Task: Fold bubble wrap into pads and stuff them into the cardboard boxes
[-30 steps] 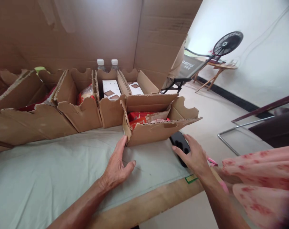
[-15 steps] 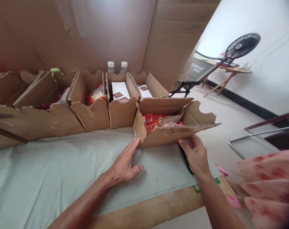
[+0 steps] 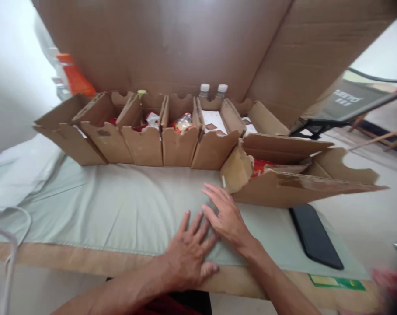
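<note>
Both hands drawn in to the middle, away from the cardboard box and the phone

At the upper left, an orange bottle (image 3: 76, 78) stands behind a row of open-topped cardboard boxes (image 3: 141, 146), now seen further along to its left end because the view has swung that way. A white cable (image 3: 13, 249) loops at the lower left. Two white-capped bottles (image 3: 204, 89) show behind the row, upper centre.

At lower centre, the left hand (image 3: 189, 251) has its fingers spread above the green cloth (image 3: 133, 205), grasping nothing. Half a second ago its fingertips were at the corner of the box set sideways. The right hand (image 3: 227, 216), just beside it, is released too, fingers loosely extended; whether the two touch is hard to tell.

Right of centre, the sideways box (image 3: 267, 192) sits in front of the row's right end, a red packet (image 3: 260, 166) inside. Below it, the phone (image 3: 316, 236), which the right hand was covering, lies uncovered near the cloth's right edge. With neither thing held, the handling of both looks paused or finished.
</note>
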Demonstrator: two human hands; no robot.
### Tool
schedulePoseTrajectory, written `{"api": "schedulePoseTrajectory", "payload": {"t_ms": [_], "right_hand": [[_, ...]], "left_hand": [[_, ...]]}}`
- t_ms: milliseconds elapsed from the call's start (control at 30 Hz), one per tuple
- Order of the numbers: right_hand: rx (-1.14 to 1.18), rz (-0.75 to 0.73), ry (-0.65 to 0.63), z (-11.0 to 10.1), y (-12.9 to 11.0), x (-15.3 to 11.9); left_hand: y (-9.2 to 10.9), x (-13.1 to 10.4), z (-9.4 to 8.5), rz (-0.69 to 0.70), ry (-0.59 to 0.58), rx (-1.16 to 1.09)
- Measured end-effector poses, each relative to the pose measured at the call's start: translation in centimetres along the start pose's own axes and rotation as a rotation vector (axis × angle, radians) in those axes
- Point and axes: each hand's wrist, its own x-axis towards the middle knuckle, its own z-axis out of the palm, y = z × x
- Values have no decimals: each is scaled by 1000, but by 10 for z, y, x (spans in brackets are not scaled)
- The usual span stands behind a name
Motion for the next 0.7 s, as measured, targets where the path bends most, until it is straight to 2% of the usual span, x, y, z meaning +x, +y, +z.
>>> {"api": "schedulePoseTrajectory", "payload": {"t_ms": [67, 133, 200, 233, 267, 333, 400, 433, 533, 600, 633, 700], "right_hand": [[-18, -14, -105, 21, -2, 34], [-91, -19, -176, 46, -7, 55], [-187, -74, -199, 70, -14, 60], [-224, -131, -195, 81, -19, 58], [-249, -205, -185, 90, -25, 52], [-268, -376, -167, 103, -40, 36], [-273, -524, -163, 108, -60, 20], [-272, -584, -172, 109, -72, 14], [-204, -739, -252, 113, -107, 5], [-67, -827, -328, 118, -124, 5], [26, -839, -366, 120, -130, 7], [226, -761, -417, 123, -137, 10]], "left_hand": [[7, -23, 1, 38, -8, -45], [7, -43, -1, 103, 6, -107], [-4, -61, -12, 166, 43, -209], [-14, -70, -22, 148, 92, -271], [-25, -80, -34, 89, 173, -326], [-52, -101, -61, -138, 414, -368], [-82, -121, -85, -371, 647, -314], [-98, -130, -95, -444, 721, -277], [-144, -155, -117, -563, 820, -191], [-173, -174, -131, -646, 866, -130], [-188, -185, -139, -702, 889, -96], [-217, -210, -159, -840, 936, -22]]}}
